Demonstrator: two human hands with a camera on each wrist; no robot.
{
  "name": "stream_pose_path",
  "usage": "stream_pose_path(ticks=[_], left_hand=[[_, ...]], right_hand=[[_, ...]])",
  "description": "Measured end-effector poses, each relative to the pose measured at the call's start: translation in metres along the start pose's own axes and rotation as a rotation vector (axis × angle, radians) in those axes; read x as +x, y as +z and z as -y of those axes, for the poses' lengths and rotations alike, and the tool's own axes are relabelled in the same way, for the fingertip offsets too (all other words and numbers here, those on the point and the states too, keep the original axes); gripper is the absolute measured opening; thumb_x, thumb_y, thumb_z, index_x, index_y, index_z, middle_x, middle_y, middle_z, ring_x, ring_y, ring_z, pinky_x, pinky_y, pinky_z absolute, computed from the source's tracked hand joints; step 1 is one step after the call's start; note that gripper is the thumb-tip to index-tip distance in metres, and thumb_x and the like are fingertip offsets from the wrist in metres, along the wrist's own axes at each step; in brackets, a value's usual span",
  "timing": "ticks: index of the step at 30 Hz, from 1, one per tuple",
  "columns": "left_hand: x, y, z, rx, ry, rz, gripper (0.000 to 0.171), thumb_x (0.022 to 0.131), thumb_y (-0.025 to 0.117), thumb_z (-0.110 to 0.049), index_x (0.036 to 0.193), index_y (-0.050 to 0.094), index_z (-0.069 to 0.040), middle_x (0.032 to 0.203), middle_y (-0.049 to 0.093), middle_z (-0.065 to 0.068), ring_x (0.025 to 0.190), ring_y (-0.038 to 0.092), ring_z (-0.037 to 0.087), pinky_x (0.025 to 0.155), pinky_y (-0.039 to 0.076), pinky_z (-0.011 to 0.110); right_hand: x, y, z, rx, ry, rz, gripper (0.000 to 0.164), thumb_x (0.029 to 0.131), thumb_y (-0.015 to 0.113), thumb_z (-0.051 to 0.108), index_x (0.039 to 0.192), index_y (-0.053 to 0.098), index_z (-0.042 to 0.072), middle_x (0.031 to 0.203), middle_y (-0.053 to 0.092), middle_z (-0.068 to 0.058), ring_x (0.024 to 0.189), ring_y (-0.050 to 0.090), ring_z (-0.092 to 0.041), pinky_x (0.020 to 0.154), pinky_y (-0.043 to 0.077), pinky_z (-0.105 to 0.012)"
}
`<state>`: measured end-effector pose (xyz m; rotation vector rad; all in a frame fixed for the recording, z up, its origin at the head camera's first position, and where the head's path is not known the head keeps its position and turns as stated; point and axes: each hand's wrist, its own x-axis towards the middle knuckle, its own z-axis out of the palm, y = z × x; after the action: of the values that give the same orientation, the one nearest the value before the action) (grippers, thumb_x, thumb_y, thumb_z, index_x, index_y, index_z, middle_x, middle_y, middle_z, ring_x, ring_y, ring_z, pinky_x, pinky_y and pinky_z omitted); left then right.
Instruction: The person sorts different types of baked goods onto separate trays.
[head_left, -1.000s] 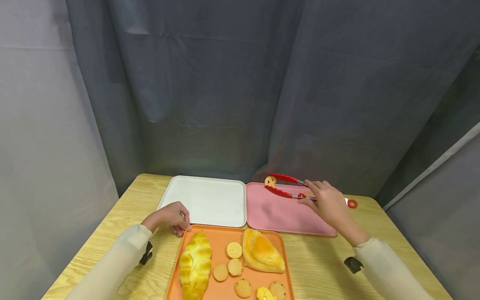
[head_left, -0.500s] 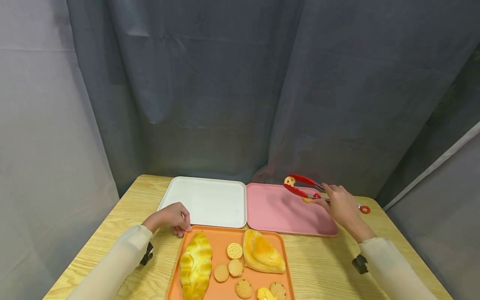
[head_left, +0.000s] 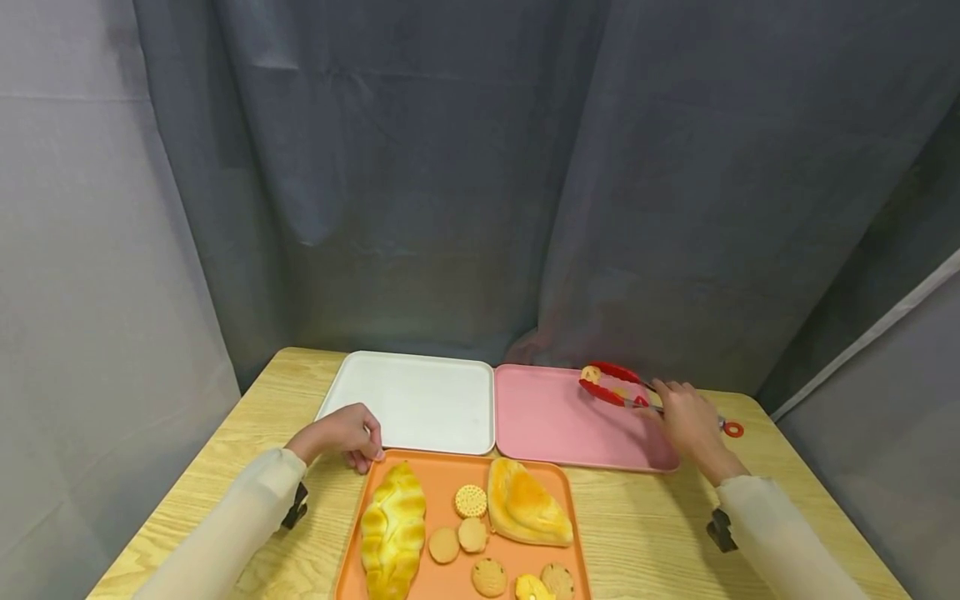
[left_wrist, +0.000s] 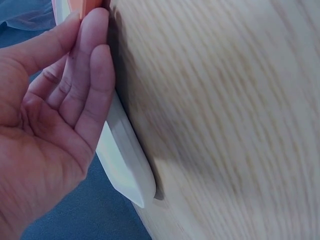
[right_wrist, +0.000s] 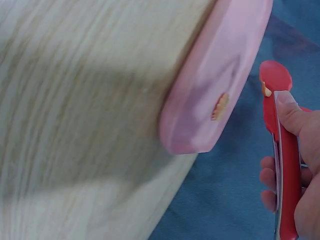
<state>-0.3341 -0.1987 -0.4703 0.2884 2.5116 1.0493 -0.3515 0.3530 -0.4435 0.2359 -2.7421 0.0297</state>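
Note:
My right hand grips red-tipped metal tongs above the far right part of the pink tray. Between the tong tips sits a small round cookie with a pattern of holes. Another cookie lies on the pink tray in the right wrist view. My left hand pinches the far left corner of the orange tray between thumb and fingers, as the left wrist view shows. On that tray lie a braided bread, a triangular pastry and several cookies.
A white tray stands left of the pink one, behind the orange tray. All the trays rest on a wooden table. Dark grey curtains hang behind the table's far edge.
My right hand has carried the tongs and cookie to the right over the pink tray, then slightly lower. My left hand has stayed on the orange tray's corner.

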Motion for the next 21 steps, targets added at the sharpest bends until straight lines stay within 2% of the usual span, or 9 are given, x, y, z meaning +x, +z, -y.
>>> stream_pose_path(ticks=[6,16,21], left_hand=[[0.000,-0.001,0.000,-0.003,0.001,0.004,0.016,0.085,0.079,-0.006,0.072,0.071,-0.002,0.058,0.069,0.006,0.051,0.067,0.014,0.054,0.058,0.029],[0.001,0.000,0.001,-0.007,0.006,0.014,0.014,0.085,0.078,-0.005,0.073,0.071,-0.001,0.058,0.069,0.005,0.050,0.066,0.013,0.052,0.057,0.028],[0.001,-0.001,0.000,-0.011,0.020,0.016,0.013,0.085,0.077,-0.003,0.073,0.072,0.000,0.058,0.069,0.006,0.050,0.066,0.013,0.052,0.057,0.029]], right_hand=[[0.000,0.010,-0.003,-0.011,-0.008,0.009,0.064,0.084,0.082,0.037,0.125,0.064,-0.008,0.118,0.067,-0.032,0.106,0.063,-0.049,0.087,0.054,-0.065],[0.003,0.018,-0.003,-0.024,0.032,0.107,0.067,0.086,0.080,0.039,0.131,0.060,-0.006,0.126,0.064,-0.033,0.116,0.059,-0.050,0.093,0.051,-0.066],[0.006,0.020,-0.002,-0.014,0.036,0.129,0.069,0.086,0.080,0.040,0.132,0.059,-0.007,0.125,0.064,-0.033,0.115,0.059,-0.050,0.094,0.050,-0.066]])
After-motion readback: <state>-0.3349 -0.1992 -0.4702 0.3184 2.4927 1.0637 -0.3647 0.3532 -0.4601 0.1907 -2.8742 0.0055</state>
